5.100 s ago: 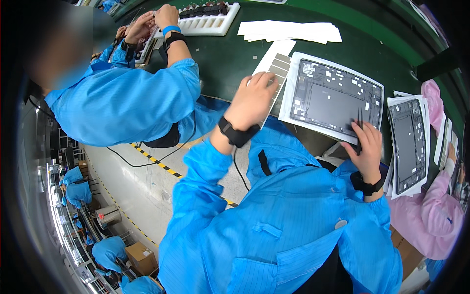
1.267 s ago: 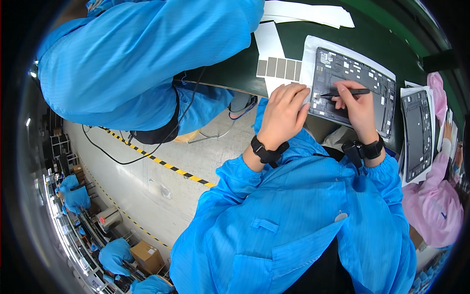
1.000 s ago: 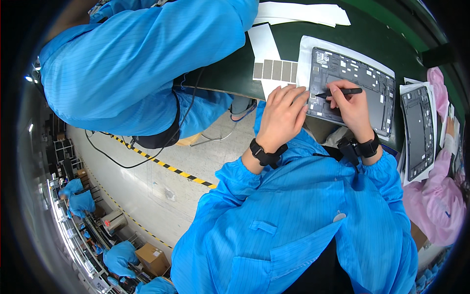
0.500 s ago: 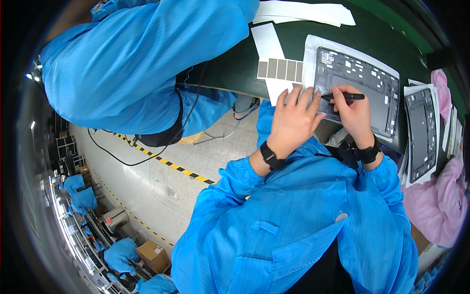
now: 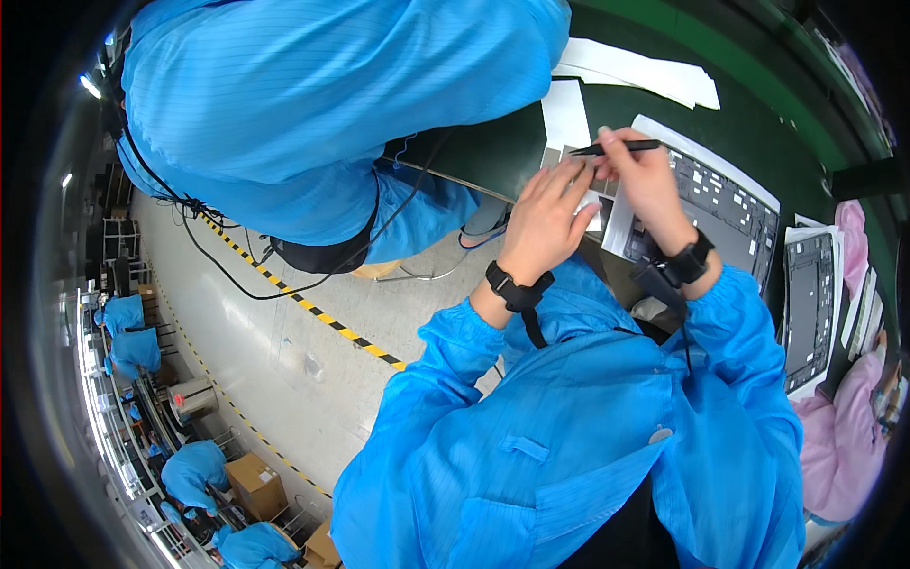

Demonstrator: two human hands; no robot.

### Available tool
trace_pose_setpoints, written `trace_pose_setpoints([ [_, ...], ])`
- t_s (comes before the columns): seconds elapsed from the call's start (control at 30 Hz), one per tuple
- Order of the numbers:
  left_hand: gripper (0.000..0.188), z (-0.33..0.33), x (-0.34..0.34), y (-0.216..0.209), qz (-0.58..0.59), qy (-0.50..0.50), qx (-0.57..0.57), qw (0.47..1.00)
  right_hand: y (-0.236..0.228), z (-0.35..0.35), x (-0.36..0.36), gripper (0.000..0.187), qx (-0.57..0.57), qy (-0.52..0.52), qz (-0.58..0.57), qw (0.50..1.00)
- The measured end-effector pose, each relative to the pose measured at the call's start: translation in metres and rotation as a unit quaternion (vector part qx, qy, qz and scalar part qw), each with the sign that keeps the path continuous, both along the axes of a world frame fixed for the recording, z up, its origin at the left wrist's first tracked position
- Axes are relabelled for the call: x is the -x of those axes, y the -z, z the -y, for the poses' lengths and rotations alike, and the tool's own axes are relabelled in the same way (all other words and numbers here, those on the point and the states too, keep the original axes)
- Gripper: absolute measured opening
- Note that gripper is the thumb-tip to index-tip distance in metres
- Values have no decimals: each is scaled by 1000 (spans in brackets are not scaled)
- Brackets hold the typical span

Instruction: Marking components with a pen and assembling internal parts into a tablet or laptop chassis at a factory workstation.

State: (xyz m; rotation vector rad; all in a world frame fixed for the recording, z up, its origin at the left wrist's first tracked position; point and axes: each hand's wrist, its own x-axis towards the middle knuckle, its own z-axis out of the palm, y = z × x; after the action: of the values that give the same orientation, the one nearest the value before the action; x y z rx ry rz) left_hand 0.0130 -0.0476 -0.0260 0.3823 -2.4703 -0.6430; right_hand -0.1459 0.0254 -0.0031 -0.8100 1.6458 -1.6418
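Observation:
My right hand pinches a slim black pen-like tool, its pointed tip to the left above my left fingers. My left hand lies flat, fingers stretched out, over a strip of grey rectangular patches, hiding most of it. A white paper sheet extends beyond the strip. To the right of both hands, a dark tablet-like casing with small white pieces rests on a white backing sheet. My right hand and wrist cover the casing's left part.
White paper strips lie at the back of the green table. A second dark casing is at the right, near a person's pink sleeve. A co-worker's blue sleeve reaches close on my left.
Both hands have moved left from the casing to the grey patch strip, the right one still gripping the black tool. The whole view has shifted slightly.

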Motion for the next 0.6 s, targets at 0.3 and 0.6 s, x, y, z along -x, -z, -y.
trace_pose_setpoints([
  [0.3,49,4,-1,8,29,7,39,999,10,17,-10,34,-54,25,-96,994],
  [0.6,47,5,-3,9,25,7,40,999,13,16,-6,30,3,15,-17,1000],
])
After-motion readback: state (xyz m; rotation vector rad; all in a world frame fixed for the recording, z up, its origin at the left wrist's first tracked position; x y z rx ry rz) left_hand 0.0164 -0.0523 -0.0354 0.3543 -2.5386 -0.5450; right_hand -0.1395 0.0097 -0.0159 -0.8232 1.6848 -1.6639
